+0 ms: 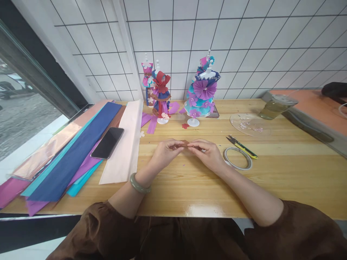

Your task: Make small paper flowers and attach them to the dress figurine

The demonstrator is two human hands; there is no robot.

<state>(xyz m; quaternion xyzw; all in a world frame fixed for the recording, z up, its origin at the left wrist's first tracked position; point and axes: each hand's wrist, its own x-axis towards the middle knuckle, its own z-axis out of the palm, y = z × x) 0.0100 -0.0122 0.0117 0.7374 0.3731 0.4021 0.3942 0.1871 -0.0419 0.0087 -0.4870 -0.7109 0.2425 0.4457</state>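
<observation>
Between my fingertips, a small piece of brown paper (185,143) is pinched just above the table's middle. My left hand (168,151), with a green bangle on its wrist, grips the left side of the piece. My right hand (205,151) pinches its right side, thumb and fingers closed together. Most of the paper is covered by the fingers, so its full shape is hidden. Beyond the hands lies a red paper flower (185,126). Behind it stands a small dress form (202,94) in turquoise and purple paper, with another in red and blue (162,95) to its left.
Folded coloured paper strips (73,151) and a phone (107,143) lie on the left. A roll of tape (238,158), yellow-handled thread snips (241,147), a clear plate (248,125) of tiny pieces and a lidded cup (278,107) are on the right. White tiled wall closes off the back.
</observation>
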